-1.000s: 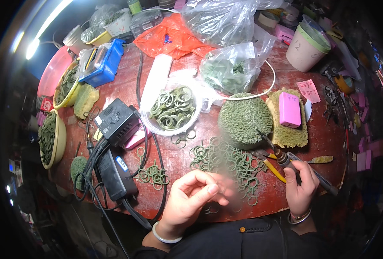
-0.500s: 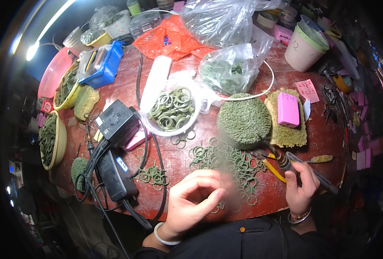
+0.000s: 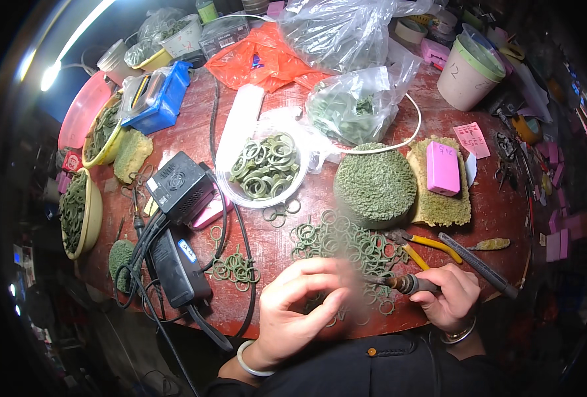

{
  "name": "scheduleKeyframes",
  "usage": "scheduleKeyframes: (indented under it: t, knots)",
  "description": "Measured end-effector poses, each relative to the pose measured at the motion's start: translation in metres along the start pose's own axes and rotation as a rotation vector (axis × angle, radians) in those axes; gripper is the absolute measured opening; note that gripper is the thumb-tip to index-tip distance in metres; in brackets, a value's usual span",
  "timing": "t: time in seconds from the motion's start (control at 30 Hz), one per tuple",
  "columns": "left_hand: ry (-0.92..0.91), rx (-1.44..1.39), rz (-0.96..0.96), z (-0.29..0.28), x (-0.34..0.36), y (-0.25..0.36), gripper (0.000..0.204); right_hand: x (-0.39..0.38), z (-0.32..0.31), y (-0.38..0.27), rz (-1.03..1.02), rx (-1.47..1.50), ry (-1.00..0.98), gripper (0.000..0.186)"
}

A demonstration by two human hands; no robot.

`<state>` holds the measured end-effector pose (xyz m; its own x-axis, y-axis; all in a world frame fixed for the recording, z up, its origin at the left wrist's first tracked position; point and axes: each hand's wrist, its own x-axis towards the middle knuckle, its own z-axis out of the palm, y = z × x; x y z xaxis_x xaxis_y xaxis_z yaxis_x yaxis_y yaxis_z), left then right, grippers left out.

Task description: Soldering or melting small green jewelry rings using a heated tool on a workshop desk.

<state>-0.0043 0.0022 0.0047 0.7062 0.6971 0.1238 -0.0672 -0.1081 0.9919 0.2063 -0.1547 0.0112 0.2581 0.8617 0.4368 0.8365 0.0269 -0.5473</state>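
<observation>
Two hands over the near edge of the red desk (image 3: 277, 245). Left hand (image 3: 294, 317): thumb and fingers curled to a narrow gap, tips lost in a hazy patch; cannot tell whether holding anything. Right hand (image 3: 451, 298): closed around a dark pen-like tool (image 3: 410, 284), tip pointing left into the haze. Green rings (image 3: 373, 248): thin, some with short stems, strewn loose from mid-desk toward the near edge.

Technique, as judged: steady both wrists low; bring the tip in lightly, well clear of the left fingertips; keep contact brief, thin sections being likely to bend; avoid brushing loose rings below.

Materials: round green block (image 3: 376, 185), rough and pitted on top, right of desk centre. Clear bowl (image 3: 226, 185), full of broader rings. Yellow slab (image 3: 449, 210), sponge-textured, beneath a smooth pink block (image 3: 443, 169). Toward the desk's right edge: yellow-handled pliers (image 3: 439, 245), dark straight bar (image 3: 477, 264).
</observation>
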Motion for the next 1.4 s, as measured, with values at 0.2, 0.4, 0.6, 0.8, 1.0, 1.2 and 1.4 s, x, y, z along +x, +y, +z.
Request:
scheduleKeyframes:
  t: [0.2,0.4,0.6,0.8,1.0,1.2,1.4]
  knots:
    - [-0.023,-0.022,-0.004,0.000,0.001,0.003,0.018,0.000,0.000,0.000,0.008,-0.003,-0.009,0.036]
    - [-0.011,-0.297,-0.164,-0.001,-0.002,0.001,0.015,-0.001,0.001,-0.001,0.004,-0.021,0.004,0.037]
    - [-0.024,-0.682,-0.452,-0.007,-0.001,0.000,0.014,-0.002,0.000,0.001,0.003,-0.029,-0.005,0.037]
    - [-0.045,-0.670,-0.555,-0.010,0.002,0.005,0.012,-0.002,0.001,0.000,0.014,-0.016,-0.003,0.036]
    - [-0.047,-0.676,-0.567,-0.009,0.003,0.008,0.012,-0.001,0.001,-0.001,0.015,-0.018,-0.018,0.036]
    - [-0.046,-0.667,-0.574,-0.010,0.002,0.009,0.014,-0.001,0.000,-0.001,0.012,-0.029,-0.023,0.036]
    - [-0.051,-0.698,-0.561,-0.009,0.002,0.007,0.014,-0.003,-0.001,-0.001,0.019,-0.026,0.003,0.037]
